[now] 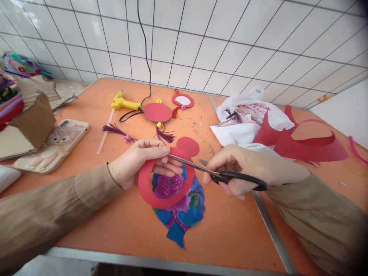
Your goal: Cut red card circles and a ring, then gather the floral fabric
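My left hand (145,159) pinches the top of a red paper ring (148,191) between thumb and fingers. In my right hand (235,168) is a pair of black-handled scissors (198,165), whose blades reach across the ring's upper edge near my left thumb. Beneath the ring lies a blue and purple floral fabric piece (181,218), with a purple flower showing through the hole. A small red paper disc (188,147) rests just beyond the ring.
Farther back are a yellow glue gun (125,102), a round red piece (157,112), a small red hanging ornament (183,100) and purple tassels (115,131). Red paper scraps (310,145) and a white plastic bag (253,111) lie right. Left are a phone (57,143) and cardboard box (34,126).
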Demonstrator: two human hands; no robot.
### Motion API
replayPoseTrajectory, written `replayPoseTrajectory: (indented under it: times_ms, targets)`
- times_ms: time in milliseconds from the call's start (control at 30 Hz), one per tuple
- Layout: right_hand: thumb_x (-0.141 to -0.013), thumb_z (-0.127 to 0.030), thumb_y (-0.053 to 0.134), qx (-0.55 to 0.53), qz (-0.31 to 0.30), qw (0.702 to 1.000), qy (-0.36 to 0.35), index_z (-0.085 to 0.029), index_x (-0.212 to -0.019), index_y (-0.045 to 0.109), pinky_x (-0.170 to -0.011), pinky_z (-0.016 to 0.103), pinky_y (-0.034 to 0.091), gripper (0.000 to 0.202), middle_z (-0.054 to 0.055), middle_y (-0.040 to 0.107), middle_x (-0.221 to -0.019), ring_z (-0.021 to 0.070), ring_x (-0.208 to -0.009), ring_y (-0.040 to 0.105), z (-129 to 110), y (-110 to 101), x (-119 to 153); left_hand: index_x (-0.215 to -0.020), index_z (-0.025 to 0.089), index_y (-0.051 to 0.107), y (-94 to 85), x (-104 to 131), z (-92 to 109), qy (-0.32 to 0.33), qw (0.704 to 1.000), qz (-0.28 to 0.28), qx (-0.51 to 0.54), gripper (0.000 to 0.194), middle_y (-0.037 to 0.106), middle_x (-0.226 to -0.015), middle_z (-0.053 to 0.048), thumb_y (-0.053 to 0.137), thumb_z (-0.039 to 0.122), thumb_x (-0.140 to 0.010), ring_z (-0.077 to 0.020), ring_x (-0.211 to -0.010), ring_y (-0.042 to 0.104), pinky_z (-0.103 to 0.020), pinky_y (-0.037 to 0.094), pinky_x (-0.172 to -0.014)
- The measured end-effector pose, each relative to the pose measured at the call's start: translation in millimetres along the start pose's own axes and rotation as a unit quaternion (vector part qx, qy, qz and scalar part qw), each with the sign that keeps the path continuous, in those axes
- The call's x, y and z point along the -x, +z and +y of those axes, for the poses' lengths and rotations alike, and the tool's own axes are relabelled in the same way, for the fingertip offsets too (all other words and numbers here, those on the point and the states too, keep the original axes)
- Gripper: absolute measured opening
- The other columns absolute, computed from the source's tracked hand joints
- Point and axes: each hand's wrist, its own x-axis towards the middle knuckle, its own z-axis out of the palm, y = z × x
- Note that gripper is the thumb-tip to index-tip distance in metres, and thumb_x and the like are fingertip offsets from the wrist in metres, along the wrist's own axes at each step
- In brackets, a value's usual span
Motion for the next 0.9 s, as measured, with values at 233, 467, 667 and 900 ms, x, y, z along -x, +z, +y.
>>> replayPoseTrajectory:
  times_ms: [233,467,667,900]
  targets:
    - [-0.061,-0.014,0.066,0.001,-0.008,1.0,0.011,-0.014,-0.088,0.064,-0.04,0.016,0.038,0.027,-0.005,0.056,-0.055,0.007,-0.043,0.054,-2.0,1.1,-0.4,-0.062,0.01,0.059,-6.1,-2.0,-1.0,-0.014,0.999,-0.039,-0.011,0.021,0.074,-0.079,-0.018,0.058,0.02,-0.08,-0.0253,-0.073,0.071,-0.029,0.056,-0.064]
    - [-0.06,-0.013,0.069,-0.018,-0.017,1.0,0.007,-0.013,-0.086,0.065,-0.04,0.016,0.037,0.026,-0.006,0.055,-0.054,0.0063,-0.041,0.052,0.2,1.1,-2.2,-0.058,0.011,0.057,-8.0,-3.1,-1.7,-0.02,0.998,-0.057,-0.015,0.024,0.074,-0.076,-0.018,0.058,0.019,-0.08,-0.0247,-0.072,0.071,-0.028,0.056,-0.062]
    - [-0.059,-0.016,0.072,-0.021,-0.021,0.999,0.014,-0.013,-0.085,0.066,-0.039,0.016,0.037,0.027,-0.005,0.054,-0.054,0.0065,-0.041,0.052,2.7,0.5,-3.1,-0.056,0.011,0.054,-9.5,-4.1,-2.5,-0.024,0.997,-0.068,-0.017,0.026,0.073,-0.077,-0.018,0.058,0.019,-0.08,-0.0258,-0.074,0.071,-0.027,0.056,-0.062]
    - [-0.057,-0.018,0.074,-0.021,-0.028,0.999,0.015,-0.015,-0.086,0.067,-0.041,0.015,0.039,0.03,-0.006,0.054,-0.057,0.0055,-0.043,0.051,3.6,0.0,-1.4,-0.056,0.011,0.055,-9.8,-1.9,-3.0,-0.043,0.996,-0.084,-0.005,0.024,0.073,-0.073,-0.017,0.058,0.017,-0.079,-0.0245,-0.071,0.071,-0.026,0.056,-0.061]
